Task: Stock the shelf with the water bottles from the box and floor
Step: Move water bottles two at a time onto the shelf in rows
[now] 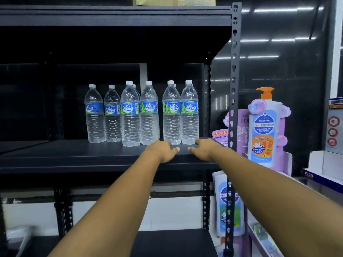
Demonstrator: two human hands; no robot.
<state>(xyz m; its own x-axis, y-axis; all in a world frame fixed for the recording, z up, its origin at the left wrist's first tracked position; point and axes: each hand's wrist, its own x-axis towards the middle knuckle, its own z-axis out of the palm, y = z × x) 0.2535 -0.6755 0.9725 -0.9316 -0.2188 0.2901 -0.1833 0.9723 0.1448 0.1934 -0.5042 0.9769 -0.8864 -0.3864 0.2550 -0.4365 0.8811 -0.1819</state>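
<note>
Several clear water bottles with blue labels and white caps stand upright in a row on the black shelf point(74, 156), from the leftmost bottle point(94, 114) to the rightmost bottle point(189, 113). Two more caps peek out behind the row. My left hand point(163, 150) rests palm down on the shelf board just in front of the right pair of bottles, holding nothing. My right hand point(203, 148) lies beside it, also empty, fingers spread, just below the rightmost bottle. No box or floor bottles are in view.
A black slotted upright post point(234, 71) marks the shelf's right end. Beyond it stands a purple cardboard display with a large orange-pump wash bottle point(264, 127). A lower black shelf point(167, 242) sits below. Another shelf board point(111, 15) runs overhead.
</note>
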